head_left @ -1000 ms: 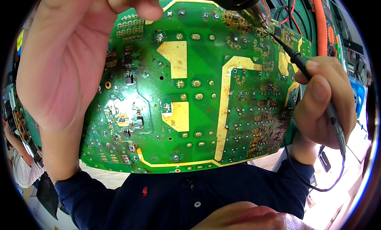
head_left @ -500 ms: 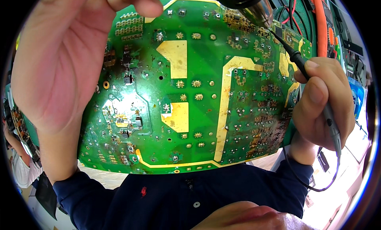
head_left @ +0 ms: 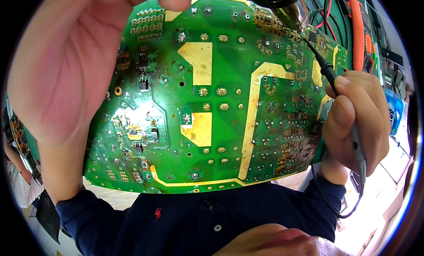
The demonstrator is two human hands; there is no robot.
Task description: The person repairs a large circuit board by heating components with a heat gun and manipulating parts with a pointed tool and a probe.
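Observation:
A black test probe (head_left: pixel 327 70) is pinched in my right hand (head_left: pixel 355 119), its thin tip at the upper right part of a large green circuit board (head_left: pixel 229 128). Whether the tip touches the board I cannot tell. From the probe's lower end a black lead loops down. My left hand (head_left: pixel 66 75) is raised over the board's left side, palm showing; most of its fingers run out at the top, so its grip is hidden. Close to the probe tip, a black cylinder with a shiny, tapered end (head_left: pixel 293 13) hangs in from the top.
An orange-edged meter (head_left: pixel 357 35) lies beyond the board's right edge, with red and black leads (head_left: pixel 327 11) beside it. Farther right is a blue packet (head_left: pixel 393 110). At the far left another person's white-clothed body (head_left: pixel 22 185) shows partly.
My right hand has shifted slightly left and down with the probe, whose tip stays in nearly the same area. The black cylinder and my left hand's visible fingertip sit slightly farther right.

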